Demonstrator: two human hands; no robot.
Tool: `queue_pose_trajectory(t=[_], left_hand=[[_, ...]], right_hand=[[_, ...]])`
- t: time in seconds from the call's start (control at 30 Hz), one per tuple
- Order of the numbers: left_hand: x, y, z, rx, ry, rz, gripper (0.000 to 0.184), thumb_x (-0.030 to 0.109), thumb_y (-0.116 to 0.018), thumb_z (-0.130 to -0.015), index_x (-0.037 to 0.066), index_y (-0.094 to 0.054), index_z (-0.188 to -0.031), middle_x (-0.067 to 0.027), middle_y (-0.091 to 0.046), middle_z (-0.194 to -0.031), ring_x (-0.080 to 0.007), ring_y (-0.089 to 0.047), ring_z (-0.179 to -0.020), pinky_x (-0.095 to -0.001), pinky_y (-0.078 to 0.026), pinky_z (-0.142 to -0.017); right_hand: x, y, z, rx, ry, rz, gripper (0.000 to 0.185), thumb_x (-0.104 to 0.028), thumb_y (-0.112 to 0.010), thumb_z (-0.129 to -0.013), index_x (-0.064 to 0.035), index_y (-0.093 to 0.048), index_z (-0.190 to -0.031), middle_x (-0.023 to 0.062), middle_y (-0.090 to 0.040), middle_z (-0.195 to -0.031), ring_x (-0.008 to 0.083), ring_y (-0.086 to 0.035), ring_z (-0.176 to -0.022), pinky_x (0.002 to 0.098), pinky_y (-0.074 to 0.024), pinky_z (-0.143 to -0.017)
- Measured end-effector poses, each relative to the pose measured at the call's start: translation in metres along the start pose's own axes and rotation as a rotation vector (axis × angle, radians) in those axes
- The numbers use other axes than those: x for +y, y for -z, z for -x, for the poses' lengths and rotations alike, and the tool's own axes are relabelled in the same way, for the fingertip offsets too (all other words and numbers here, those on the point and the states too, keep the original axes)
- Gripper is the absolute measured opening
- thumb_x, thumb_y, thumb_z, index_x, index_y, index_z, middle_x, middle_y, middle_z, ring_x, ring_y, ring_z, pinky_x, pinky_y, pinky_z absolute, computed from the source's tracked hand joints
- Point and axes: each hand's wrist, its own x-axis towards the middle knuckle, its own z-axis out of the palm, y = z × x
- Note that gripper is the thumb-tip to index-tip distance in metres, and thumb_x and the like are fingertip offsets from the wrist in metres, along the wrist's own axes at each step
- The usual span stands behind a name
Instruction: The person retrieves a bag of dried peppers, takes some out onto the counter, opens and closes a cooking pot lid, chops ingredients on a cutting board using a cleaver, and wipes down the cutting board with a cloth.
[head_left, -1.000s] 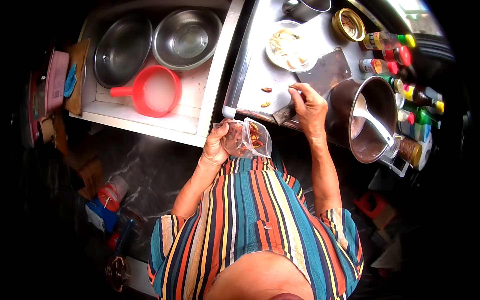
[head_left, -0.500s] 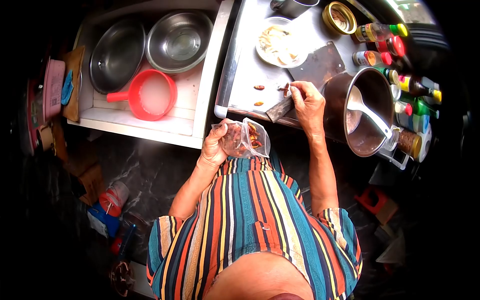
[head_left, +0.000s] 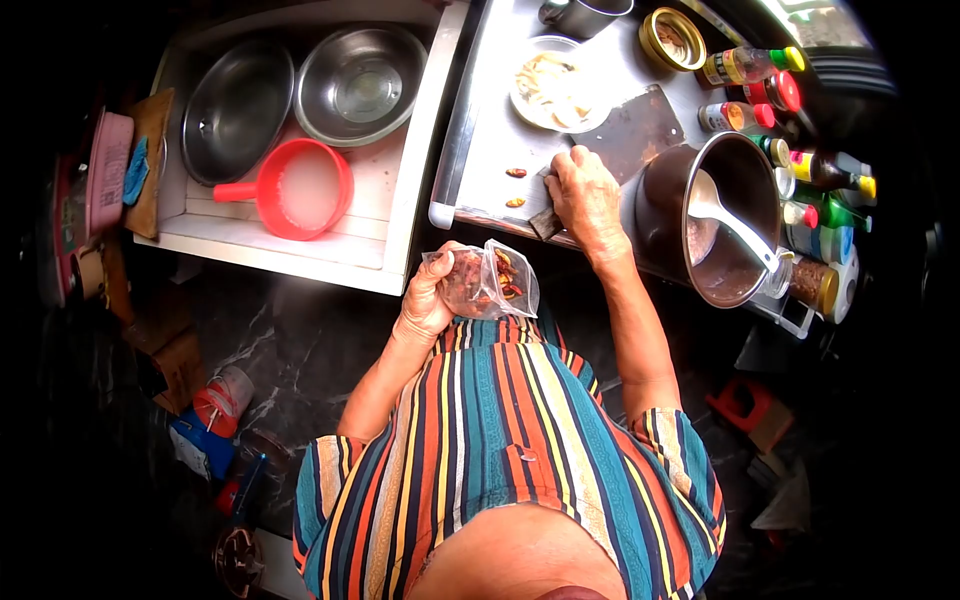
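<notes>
My left hand (head_left: pixel 428 295) grips a clear plastic bag (head_left: pixel 488 280) of dried red chillies, held in front of my waist with its mouth gaping to the right. My right hand (head_left: pixel 588 200) is down at the steel counter with its fingers curled closed. The fingertips and whatever they hold are hidden from above. That hand covers part of the wooden handle (head_left: pixel 545 223) of a cleaver, whose dark blade (head_left: pixel 635 130) lies flat behind it. Two small dried chillies, one upper (head_left: pixel 516 173) and one lower (head_left: pixel 515 203), lie on the counter left of my right hand.
A plate (head_left: pixel 520 105) of pale sliced food stands behind the blade. To the right, a deep brown pot (head_left: pixel 740 270) holds a white ladle (head_left: pixel 735 225). Several bottles line the far right. The sink (head_left: pixel 375 255) at left contains two metal basins and a red dipper (head_left: pixel 330 225).
My right hand has shifted left and slightly up, rotating over the cleaver handle. The dark reddish piece it pinched is now out of sight. My left hand and the bag barely move.
</notes>
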Motion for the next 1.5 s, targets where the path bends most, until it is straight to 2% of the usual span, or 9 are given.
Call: queue_pose_trajectory(t=[0.1, 0.23, 0.53, 0.67, 0.8, 0.97, 1.03, 1.27, 1.5], left_hand=[[0.0, 0.005, 0.0, -0.005, -0.021, -0.001, 0.028, 0.024, -0.07, -0.086, 0.004, -0.059, -0.101, -0.0061, -0.067, -0.095, -0.017, -0.065, -0.089, -0.0336, -0.053, -0.085], [0.001, 0.008, 0.001, 0.002, -0.032, 0.024, 0.027, 0.025, -0.069, -0.086, 0.004, -0.059, -0.1, -0.0056, -0.067, -0.095, -0.0165, -0.065, -0.089, -0.0329, -0.053, -0.085], [-0.002, -0.004, 0.0, -0.042, 0.011, -0.032, 0.027, 0.026, -0.069, -0.086, 0.004, -0.061, -0.099, -0.0067, -0.067, -0.096, -0.0161, -0.064, -0.091, -0.0328, -0.052, -0.088], [-0.004, 0.002, 0.006, -0.039, 0.028, -0.033, 0.028, 0.026, -0.069, -0.086, 0.004, -0.06, -0.099, -0.007, -0.067, -0.096, -0.0166, -0.064, -0.09, -0.0334, -0.052, -0.087], [-0.001, 0.003, 0.005, -0.046, 0.013, -0.057, 0.028, 0.026, -0.069, -0.086, 0.003, -0.06, -0.1, -0.0071, -0.067, -0.095, -0.0169, -0.064, -0.09, -0.0341, -0.053, -0.086], [0.0, 0.006, 0.004, -0.054, -0.006, -0.093, 0.028, 0.025, -0.069, -0.086, 0.003, -0.06, -0.101, -0.0069, -0.067, -0.097, -0.0169, -0.064, -0.092, -0.0346, -0.053, -0.086], [0.001, 0.0, 0.004, -0.069, -0.027, -0.079, 0.027, 0.025, -0.069, -0.086, 0.003, -0.06, -0.101, -0.0067, -0.067, -0.097, -0.0167, -0.064, -0.092, -0.0347, -0.053, -0.087], [0.0, -0.011, 0.011, -0.023, -0.056, -0.057, 0.026, 0.025, -0.068, -0.087, 0.004, -0.06, -0.1, -0.0076, -0.067, -0.097, -0.0176, -0.065, -0.091, -0.0358, -0.054, -0.086], [-0.001, -0.009, 0.005, -0.012, -0.055, -0.075, 0.025, 0.025, -0.067, -0.087, 0.004, -0.06, -0.1, -0.0086, -0.067, -0.097, -0.0182, -0.065, -0.091, -0.0358, -0.054, -0.086]], right_hand=[[-0.002, 0.003, -0.006, 0.12, 0.043, -0.055, 0.014, -0.009, -0.069, -0.079, -0.0046, -0.059, -0.087, 0.011, -0.054, -0.08, 0.0291, -0.058, -0.076, 0.0389, -0.0485, -0.065], [-0.008, 0.042, 0.011, 0.428, -0.132, -0.467, 0.005, -0.001, -0.065, -0.085, -0.0012, -0.062, -0.089, 0.004, -0.057, -0.077, 0.011, -0.054, -0.068, 0.0232, -0.0447, -0.063], [-0.012, 0.056, 0.07, 0.314, -0.4, -0.649, 0.008, -0.004, -0.061, -0.091, -0.0004, -0.062, -0.098, -0.0008, -0.057, -0.085, 0.0077, -0.052, -0.08, 0.0213, -0.0427, -0.075], [-0.01, 0.039, 0.083, 0.279, -0.411, -0.78, 0.014, -0.004, -0.059, -0.093, 0.0002, -0.063, -0.106, -0.002, -0.055, -0.083, 0.0032, -0.046, -0.066, 0.0178, -0.0379, -0.057], [-0.014, 0.04, 0.077, 0.285, -0.389, -0.753, 0.015, -0.003, -0.058, -0.093, 0.0002, -0.063, -0.107, -0.0012, -0.057, -0.083, 0.004, -0.047, -0.066, 0.0182, -0.0398, -0.059], [-0.054, 0.072, 0.078, 0.186, -0.469, -1.057, 0.008, 0.0, -0.061, -0.09, 0.0013, -0.062, -0.097, -0.001, -0.058, -0.081, 0.0038, -0.048, -0.066, 0.0178, -0.0407, -0.06], [-0.074, 0.086, 0.084, 0.074, -0.335, -1.087, 0.008, 0.003, -0.067, -0.084, 0.0005, -0.062, -0.09, -0.0015, -0.056, -0.08, 0.0047, -0.049, -0.065, 0.0193, -0.0401, -0.057], [-0.083, 0.076, 0.084, 0.109, -0.038, -0.653, 0.017, 0.003, -0.072, -0.075, -0.0018, -0.066, -0.09, 0.0103, -0.054, -0.074, 0.0227, -0.054, -0.063, 0.0322, -0.0452, -0.056], [-0.086, 0.082, 0.089, 0.177, -0.079, -0.72, 0.018, -0.002, -0.069, -0.08, -0.0026, -0.067, -0.098, 0.0104, -0.057, -0.084, 0.0207, -0.057, -0.071, 0.0295, -0.0471, -0.061]])
